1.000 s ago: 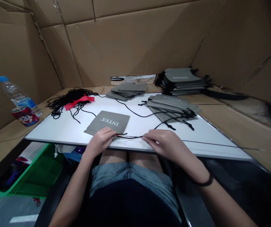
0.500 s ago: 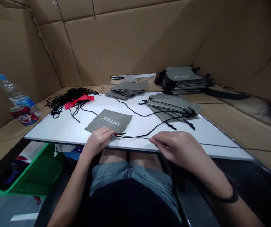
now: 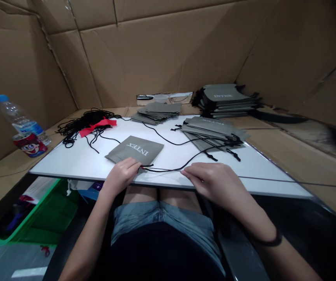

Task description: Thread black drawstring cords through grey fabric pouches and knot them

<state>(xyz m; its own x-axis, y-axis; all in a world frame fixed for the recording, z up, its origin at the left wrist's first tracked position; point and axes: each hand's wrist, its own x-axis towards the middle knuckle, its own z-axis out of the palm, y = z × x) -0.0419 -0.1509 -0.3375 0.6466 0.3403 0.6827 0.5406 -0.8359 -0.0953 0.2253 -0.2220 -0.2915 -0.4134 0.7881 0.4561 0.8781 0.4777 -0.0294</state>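
Observation:
A flat grey drawstring pouch point(image 3: 137, 150) printed INTEX lies near the front edge of the white board. My left hand point(image 3: 122, 175) is closed on its near edge, the thumb hidden below. A black cord point(image 3: 168, 170) runs from beside those fingertips, where a small red-and-yellow bit shows, and curves back to the right. My right hand point(image 3: 214, 177) pinches a thin wire-like strand point(image 3: 175, 170) that stretches across to the left fingertips. What exactly its fingers grip is too small to tell.
Loose black cords point(image 3: 88, 121) with a red strip point(image 3: 97, 126) lie at back left. Grey pouches point(image 3: 156, 112) are fanned at back centre; corded ones point(image 3: 211, 130) lie right, before a taller stack point(image 3: 224, 95). A bottle point(image 3: 21, 117) and can point(image 3: 30, 145) stand left, a green crate point(image 3: 47, 210) below.
My right hand has moved slightly left, closer to my left hand, so the thin strand between them shows shorter. My left hand and the pouch have stayed in place.

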